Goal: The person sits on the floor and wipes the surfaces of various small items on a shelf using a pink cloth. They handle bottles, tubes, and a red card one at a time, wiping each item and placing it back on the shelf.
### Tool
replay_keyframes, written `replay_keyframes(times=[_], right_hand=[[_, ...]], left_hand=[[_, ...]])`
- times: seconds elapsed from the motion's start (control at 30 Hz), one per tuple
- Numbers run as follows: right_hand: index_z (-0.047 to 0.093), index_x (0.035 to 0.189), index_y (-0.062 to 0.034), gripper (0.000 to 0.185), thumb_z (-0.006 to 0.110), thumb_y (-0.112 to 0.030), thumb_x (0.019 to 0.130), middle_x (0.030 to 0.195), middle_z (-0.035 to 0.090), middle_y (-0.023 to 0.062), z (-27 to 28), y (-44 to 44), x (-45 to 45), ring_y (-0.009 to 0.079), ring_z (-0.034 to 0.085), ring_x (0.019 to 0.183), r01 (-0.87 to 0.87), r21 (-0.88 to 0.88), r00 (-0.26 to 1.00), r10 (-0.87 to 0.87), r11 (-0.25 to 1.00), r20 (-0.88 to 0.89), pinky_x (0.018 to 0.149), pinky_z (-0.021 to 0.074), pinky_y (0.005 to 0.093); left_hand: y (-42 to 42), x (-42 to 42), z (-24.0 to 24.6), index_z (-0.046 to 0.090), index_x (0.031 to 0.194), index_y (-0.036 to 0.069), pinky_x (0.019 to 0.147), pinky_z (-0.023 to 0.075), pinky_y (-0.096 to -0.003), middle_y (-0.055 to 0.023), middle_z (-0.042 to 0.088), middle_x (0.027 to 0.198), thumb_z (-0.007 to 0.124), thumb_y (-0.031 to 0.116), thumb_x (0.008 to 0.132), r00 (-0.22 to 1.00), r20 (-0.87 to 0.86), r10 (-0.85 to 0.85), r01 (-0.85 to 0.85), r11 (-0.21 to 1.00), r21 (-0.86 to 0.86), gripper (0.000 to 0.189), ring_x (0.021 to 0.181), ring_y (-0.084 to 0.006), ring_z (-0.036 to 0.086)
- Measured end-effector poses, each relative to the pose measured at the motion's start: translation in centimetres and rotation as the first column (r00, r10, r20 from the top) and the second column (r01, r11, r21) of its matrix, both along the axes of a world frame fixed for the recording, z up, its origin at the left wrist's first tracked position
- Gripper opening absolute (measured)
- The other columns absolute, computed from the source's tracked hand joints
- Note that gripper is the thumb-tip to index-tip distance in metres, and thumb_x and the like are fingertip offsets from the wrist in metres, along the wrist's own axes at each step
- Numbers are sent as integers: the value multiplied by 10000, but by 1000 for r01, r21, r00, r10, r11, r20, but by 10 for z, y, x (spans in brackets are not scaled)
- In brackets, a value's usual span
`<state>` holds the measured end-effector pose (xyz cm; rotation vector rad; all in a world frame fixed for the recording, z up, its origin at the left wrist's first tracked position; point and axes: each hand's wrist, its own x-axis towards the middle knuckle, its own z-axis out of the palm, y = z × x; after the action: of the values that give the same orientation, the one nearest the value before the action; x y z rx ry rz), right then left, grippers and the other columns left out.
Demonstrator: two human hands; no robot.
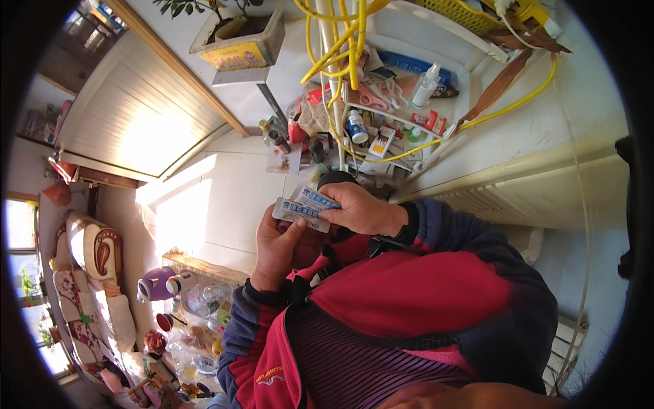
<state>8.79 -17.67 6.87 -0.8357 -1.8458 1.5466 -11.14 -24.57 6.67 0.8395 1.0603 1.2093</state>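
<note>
Two flat silvery blister packs with blue writing overlap between my hands at the middle of the view. My left hand [278, 243] pinches the lower pack [299, 212] between thumb and fingers. Around the right end of the upper pack [314, 198], my right hand [352, 204] is closed, its thumb along the edge. The right fingertips are partly hidden behind the packs. Beyond my hands is a white shelf rack [398, 120] holding a white bottle with a blue label [356, 127], a clear spray bottle [426, 86], pink-handled scissors [372, 97] and a small box [381, 141].
Yellow cable [352, 48] hangs in loops over the rack. A potted plant [237, 43] stands on a small ledge at the upper left. At the lower left, a table [204, 268] bears a purple kettle [156, 283] and plastic bags. A sofa [94, 255] stands farther left.
</note>
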Motion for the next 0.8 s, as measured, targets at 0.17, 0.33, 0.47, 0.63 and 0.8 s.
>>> replay_keyframes(times=[0.17, 0.33, 0.47, 0.63, 0.8], right_hand=[[600, 1017, 24, 198, 629, -109, 874, 808, 672, 183, -14, 5, 6, 323, 658, 633, 226, -121, 974, -219, 967, 65, 618, 525, 397], [614, 1053, -27, 215, 624, -146, 874, 897, 681, 178, -41, 5, -14, 306, 682, 792, 52, 110, 998, -50, 993, -24, 701, 532, 390], [625, 1062, -41, 187, 592, -131, 901, 967, 683, 149, -51, 1, -28, 255, 660, 901, -34, 109, 977, 57, 993, -207, 784, 521, 355], [623, 1069, -24, 217, 648, -159, 902, 937, 686, 81, -29, -3, -16, 169, 652, 798, -243, -183, 966, 221, 952, -134, 728, 539, 311], [584, 1169, 29, 335, 663, -60, 856, 968, 701, 102, 3, -2, -3, 157, 651, 896, -333, -179, 928, 355, 926, 110, 804, 533, 320]], left_hand=[[-3, -4, 11, 532, 1248, 4, 934, 486, -287, -70, 604, 1136, 651, 59, 923, 967, -26, 252, -246, 958, 148, 350, 1018, -142, 585], [3, 0, 29, 535, 1332, 46, 1105, 378, -415, -181, 532, 1404, 739, 153, 818, 840, -541, -34, 339, 812, 475, 563, 1327, -348, 485], [13, 7, 38, 613, 1243, 27, 1080, 393, -443, -189, 563, 1362, 661, 161, 827, 539, -823, 180, 507, 711, 488, 439, 1292, -377, 507], [9, 9, 17, 634, 1133, 24, 921, 505, -412, -172, 644, 1221, 543, 53, 909, 690, -686, 232, 154, 878, 453, 244, 1098, -357, 628], [8, -11, -20, 607, 1047, -4, 773, 516, -361, -159, 684, 1009, 486, 126, 1018, 692, -645, 324, -155, 939, 306, 180, 904, -247, 663]])
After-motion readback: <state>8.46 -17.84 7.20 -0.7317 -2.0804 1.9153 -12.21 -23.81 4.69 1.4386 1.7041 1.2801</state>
